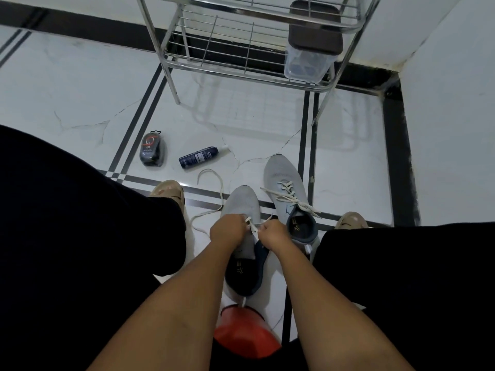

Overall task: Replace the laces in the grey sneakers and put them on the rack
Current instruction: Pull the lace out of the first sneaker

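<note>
Two bare forearms reach down from the bottom edge, with a red stool (245, 334) showing between them. Both hands meet over the near grey sneaker (242, 207), which stands on the white tiled floor (80, 84) with its toe pointing away. Left hand (227, 230) has its fingers curled in a closed grip on the white lace (207, 192) at the eyelets; right hand (274, 234) pinches the lace's other end just beside it. A slack loop of that lace trails over the floor to the left of the toe. Second grey sneaker (284, 175) stands just to the right and a little farther off, already laced and tied. Beyond the shoes lie a dark spray can (199, 157) on its side and a black shoe-polish sponge (152, 149). Farther back stands the metal rack (214, 49), holding a clear box with a brown lid (312, 54) on its lower shelf.
</note>
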Tool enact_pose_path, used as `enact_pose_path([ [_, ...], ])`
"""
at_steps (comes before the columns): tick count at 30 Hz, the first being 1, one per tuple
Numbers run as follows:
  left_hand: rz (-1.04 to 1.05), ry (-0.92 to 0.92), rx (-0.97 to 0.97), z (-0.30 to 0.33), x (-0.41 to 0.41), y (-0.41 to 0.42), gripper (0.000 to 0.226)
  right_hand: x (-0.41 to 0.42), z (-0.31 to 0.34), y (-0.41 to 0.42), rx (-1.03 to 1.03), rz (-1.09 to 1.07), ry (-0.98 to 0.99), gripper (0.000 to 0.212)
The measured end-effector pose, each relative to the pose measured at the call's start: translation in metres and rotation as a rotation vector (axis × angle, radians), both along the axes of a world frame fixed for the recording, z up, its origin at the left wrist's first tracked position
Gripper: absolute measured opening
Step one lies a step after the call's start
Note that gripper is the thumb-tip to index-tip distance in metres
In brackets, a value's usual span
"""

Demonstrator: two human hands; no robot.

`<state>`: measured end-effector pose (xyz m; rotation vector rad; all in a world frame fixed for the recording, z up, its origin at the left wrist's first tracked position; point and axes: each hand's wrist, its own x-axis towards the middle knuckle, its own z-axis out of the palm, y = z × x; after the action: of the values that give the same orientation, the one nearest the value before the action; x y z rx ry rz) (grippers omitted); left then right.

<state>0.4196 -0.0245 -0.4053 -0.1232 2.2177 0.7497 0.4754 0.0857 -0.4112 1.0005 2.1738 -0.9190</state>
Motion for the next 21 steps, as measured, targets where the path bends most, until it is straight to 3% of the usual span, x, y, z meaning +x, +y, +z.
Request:
enact_pose_path([
  [1, 0.152, -0.023, 0.058, 0.002, -0.003, -0.004, 0.028, 0.001, -0.001, 0.0, -0.001, -0.009, 0.004, 0.031],
  [4, 0.997, -0.18, 0.496, 0.015, -0.033, -0.018, 0.045, 0.002, -0.004, 0.001, 0.003, -0.023, 0.004, 0.034],
  [5, 1.127, -0.173, 0.52, 0.017, -0.042, -0.025, 0.047, 0.003, -0.004, 0.002, -0.001, -0.032, -0.003, 0.034],
  [6, 1.128, -0.171, 0.497, 0.02, -0.05, -0.03, 0.047, 0.002, -0.004, 0.003, -0.007, -0.037, -0.008, 0.033],
  [8, 0.894, -0.073, 0.251, 0.021, -0.059, -0.033, 0.054, 0.001, -0.003, 0.003, -0.025, -0.035, -0.032, 0.031],
  [11, 0.229, 0.313, -0.276, 0.022, -0.034, -0.024, 0.076, -0.002, -0.001, 0.004, -0.061, -0.034, -0.053, 0.028],
  [13, -0.153, 0.512, -0.386, 0.018, -0.01, -0.015, 0.058, -0.004, -0.002, 0.005, -0.092, -0.037, -0.061, 0.026],
  [14, -0.3, 0.475, -0.367, 0.012, -0.002, -0.013, 0.05, -0.004, -0.002, 0.006, -0.106, -0.037, -0.061, 0.023],
  [16, -0.391, 0.251, -0.287, 0.003, 0.009, -0.011, 0.04, -0.004, -0.003, 0.008, -0.116, -0.021, -0.068, 0.014],
  [19, -0.19, 0.082, -0.235, -0.006, 0.001, -0.018, 0.031, -0.004, 0.002, 0.01, -0.106, 0.003, -0.075, 0.019],
  [21, -0.104, -0.026, -0.228, -0.009, -0.008, -0.022, 0.04, -0.006, 0.01, 0.007, -0.054, 0.099, -0.108, 0.008],
])
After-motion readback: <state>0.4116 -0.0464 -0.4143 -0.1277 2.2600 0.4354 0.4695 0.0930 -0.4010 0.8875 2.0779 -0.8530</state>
